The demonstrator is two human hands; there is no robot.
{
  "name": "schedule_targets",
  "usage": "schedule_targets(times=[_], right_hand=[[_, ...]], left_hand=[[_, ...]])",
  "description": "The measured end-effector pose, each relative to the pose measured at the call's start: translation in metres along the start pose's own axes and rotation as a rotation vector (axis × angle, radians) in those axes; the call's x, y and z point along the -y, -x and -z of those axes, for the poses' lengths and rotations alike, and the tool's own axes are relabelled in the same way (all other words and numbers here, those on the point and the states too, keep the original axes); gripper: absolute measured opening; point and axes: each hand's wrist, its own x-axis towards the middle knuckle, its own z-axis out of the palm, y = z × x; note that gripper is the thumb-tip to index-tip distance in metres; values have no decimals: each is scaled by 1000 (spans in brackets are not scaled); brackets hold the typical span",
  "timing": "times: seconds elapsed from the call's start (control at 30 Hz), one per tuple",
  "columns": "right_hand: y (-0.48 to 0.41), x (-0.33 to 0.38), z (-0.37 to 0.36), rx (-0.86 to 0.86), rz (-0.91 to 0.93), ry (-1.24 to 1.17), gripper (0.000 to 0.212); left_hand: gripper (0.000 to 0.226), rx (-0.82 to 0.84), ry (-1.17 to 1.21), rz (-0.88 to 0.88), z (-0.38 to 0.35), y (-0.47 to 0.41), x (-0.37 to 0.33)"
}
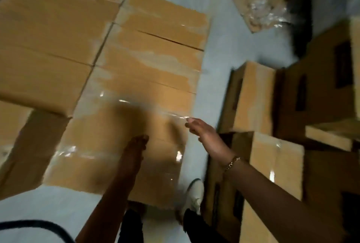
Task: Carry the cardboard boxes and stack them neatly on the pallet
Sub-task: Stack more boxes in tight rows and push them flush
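Note:
Several brown cardboard boxes sealed with clear tape stand packed side by side in front of me. The nearest stacked box (124, 145) lies right below my hands. My left hand (137, 146) hovers over its top with fingers straight, holding nothing. My right hand (202, 131) reaches past the box's right edge, fingers extended and empty; a gold bracelet sits on that wrist. A taller box (46, 34) rises at the left of the stack. The pallet is hidden under the boxes. The frame is motion-blurred.
More cardboard boxes (272, 164) with dark handle slots crowd the right side. A flattened carton with crumpled plastic film (263, 8) lies at the top right. A strip of pale floor (218, 51) runs between both groups. My white shoe (196, 194) stands by the stack's near corner.

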Motion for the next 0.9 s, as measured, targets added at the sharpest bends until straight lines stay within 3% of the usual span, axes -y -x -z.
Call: schedule_targets(times=[0.1, 0.23, 0.4, 0.57, 0.67, 0.77, 0.9], right_hand=[[40, -30, 59, -193, 24, -132, 30], [83, -71, 122, -364, 17, -197, 42], [134, -143, 185, -580, -36, -253, 42], [179, -240, 226, -722, -214, -316, 39], [195, -301, 239, -779, -344, -313, 48], [202, -360, 252, -822, -466, -232, 57], [199, -421, 268, -804, -600, -25, 73]], left_hand=[[15, 148, -121, -37, -76, 10, -2], [25, 408, -270, 16, -168, 37, 10], [5, 551, -498, 26, -251, 60, 60], [36, 645, -615, 136, -301, 86, 110], [69, 631, -731, 182, -319, 84, 153], [47, 607, -786, 238, -335, 79, 192], [68, 549, -800, 286, -352, 64, 240]])
